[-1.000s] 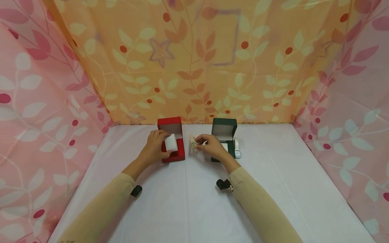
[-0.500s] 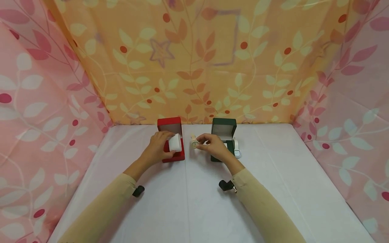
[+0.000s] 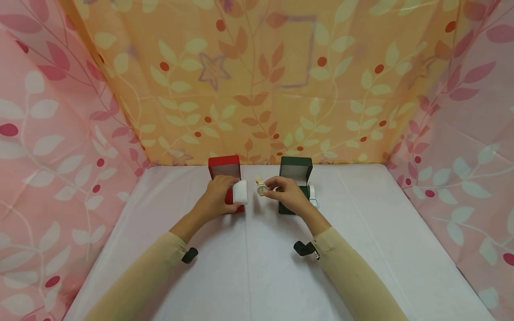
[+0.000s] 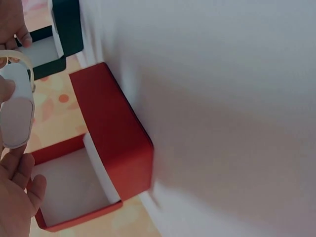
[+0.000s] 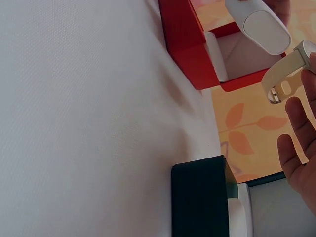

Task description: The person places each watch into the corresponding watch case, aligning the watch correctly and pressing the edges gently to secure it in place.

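Observation:
My left hand (image 3: 218, 195) grips a white watch cushion (image 3: 240, 192) between thumb and fingers, over the front right of the open red watch box (image 3: 224, 161). In the right wrist view the rounded flat end of the cushion (image 5: 266, 30) faces the camera. My right hand (image 3: 291, 192) pinches a cream-strapped wristwatch (image 3: 262, 188) by its case, just right of the cushion. The watch's strap (image 5: 282, 74) hangs in a curve, with its buckle showing. Behind the right hand stands an open dark green watch box (image 3: 296, 161), its inside partly hidden.
A second, white-strapped watch (image 3: 313, 197) lies against the right side of the green box. Both boxes stand near the back of the white-covered table (image 3: 257, 267), before a patterned orange cloth wall (image 3: 249, 89). Pink patterned cloth (image 3: 48, 178) hangs at the sides.
My left hand has moved right with the white cushion, from within the red box to its front right edge. My right hand has shifted slightly right with the cream watch.

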Motion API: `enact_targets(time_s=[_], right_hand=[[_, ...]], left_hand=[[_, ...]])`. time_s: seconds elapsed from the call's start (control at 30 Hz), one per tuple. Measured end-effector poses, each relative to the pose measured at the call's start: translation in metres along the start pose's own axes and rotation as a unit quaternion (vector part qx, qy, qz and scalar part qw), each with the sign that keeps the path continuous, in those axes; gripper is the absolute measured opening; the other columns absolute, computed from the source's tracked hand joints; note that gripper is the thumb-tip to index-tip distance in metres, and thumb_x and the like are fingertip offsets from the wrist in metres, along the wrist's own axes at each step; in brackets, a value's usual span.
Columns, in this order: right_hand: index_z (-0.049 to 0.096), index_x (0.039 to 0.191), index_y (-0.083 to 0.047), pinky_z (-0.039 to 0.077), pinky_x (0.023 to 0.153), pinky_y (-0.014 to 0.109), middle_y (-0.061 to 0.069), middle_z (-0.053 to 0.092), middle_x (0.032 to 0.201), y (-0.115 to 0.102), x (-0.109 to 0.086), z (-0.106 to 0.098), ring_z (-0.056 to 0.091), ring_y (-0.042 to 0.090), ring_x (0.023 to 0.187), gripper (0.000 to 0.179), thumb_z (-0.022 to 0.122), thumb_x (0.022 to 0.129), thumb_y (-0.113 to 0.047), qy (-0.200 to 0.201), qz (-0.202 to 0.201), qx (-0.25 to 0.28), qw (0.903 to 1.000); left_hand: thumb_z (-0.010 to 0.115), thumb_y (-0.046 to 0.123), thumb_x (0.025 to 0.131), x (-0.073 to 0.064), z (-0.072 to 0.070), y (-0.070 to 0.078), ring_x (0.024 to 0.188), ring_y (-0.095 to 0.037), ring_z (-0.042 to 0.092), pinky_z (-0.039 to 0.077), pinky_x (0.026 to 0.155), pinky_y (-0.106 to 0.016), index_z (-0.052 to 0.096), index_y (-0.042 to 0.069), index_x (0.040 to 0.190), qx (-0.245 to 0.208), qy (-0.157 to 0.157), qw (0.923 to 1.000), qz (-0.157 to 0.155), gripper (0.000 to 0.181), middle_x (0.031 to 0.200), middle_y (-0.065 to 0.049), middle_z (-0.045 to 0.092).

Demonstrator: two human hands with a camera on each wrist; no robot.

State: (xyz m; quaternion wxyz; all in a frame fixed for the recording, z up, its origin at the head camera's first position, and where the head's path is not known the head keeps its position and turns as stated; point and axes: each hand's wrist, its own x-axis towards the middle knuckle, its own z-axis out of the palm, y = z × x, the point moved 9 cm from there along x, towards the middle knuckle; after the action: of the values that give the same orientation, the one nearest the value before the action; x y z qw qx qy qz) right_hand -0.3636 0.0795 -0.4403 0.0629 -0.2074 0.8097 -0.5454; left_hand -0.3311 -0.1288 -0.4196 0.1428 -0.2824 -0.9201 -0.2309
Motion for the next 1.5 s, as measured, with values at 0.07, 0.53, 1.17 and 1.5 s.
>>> enact_targets(time_s=[0.07, 0.53, 1.17, 1.5], right_hand=[[0.073, 0.116, -0.012, 0.053, 0.079, 0.034, 0.008, 0.069, 0.107, -0.002, -0.002, -0.001, 0.062, 0.029, 0.095, 0.032, 0.080, 0.090, -0.029, 0.001, 0.001, 0.005, 1.0000], [0.072, 0.117, -0.011, 0.054, 0.077, 0.031, 0.006, 0.069, 0.104, -0.024, -0.014, -0.009, 0.062, 0.028, 0.096, 0.028, 0.078, 0.092, -0.022, 0.007, -0.015, 0.021, 0.9997], [0.072, 0.120, -0.007, 0.051, 0.073, 0.028, 0.007, 0.067, 0.102, -0.026, -0.017, -0.009, 0.060, 0.026, 0.093, 0.031, 0.077, 0.093, -0.021, -0.011, -0.001, 0.020, 0.9997], [0.072, 0.119, -0.007, 0.053, 0.075, 0.028, 0.008, 0.068, 0.102, -0.027, -0.018, -0.009, 0.061, 0.025, 0.091, 0.029, 0.077, 0.093, -0.020, -0.022, -0.001, 0.035, 0.9992]], left_hand=[[0.091, 0.027, 0.075, 0.001, 0.000, 0.006, 0.127, -0.034, 0.051, 0.042, 0.107, -0.058, 0.056, 0.004, 0.134, 0.000, 0.008, 0.9999, 0.013, 0.072, 0.132, -0.013, 0.062], [0.092, 0.025, 0.075, 0.002, 0.002, 0.035, 0.129, -0.029, 0.049, 0.044, 0.109, -0.053, 0.056, 0.010, 0.136, -0.017, 0.018, 0.9989, 0.039, 0.072, 0.137, -0.008, 0.059], [0.093, 0.026, 0.073, 0.005, 0.003, 0.056, 0.129, -0.028, 0.048, 0.041, 0.109, -0.053, 0.057, 0.008, 0.137, -0.011, 0.044, 0.9956, 0.082, 0.076, 0.138, -0.007, 0.058], [0.091, 0.033, 0.076, 0.006, 0.005, 0.057, 0.130, -0.025, 0.047, 0.041, 0.111, -0.049, 0.056, 0.010, 0.139, 0.003, 0.049, 0.9957, 0.078, 0.076, 0.140, -0.005, 0.056]])
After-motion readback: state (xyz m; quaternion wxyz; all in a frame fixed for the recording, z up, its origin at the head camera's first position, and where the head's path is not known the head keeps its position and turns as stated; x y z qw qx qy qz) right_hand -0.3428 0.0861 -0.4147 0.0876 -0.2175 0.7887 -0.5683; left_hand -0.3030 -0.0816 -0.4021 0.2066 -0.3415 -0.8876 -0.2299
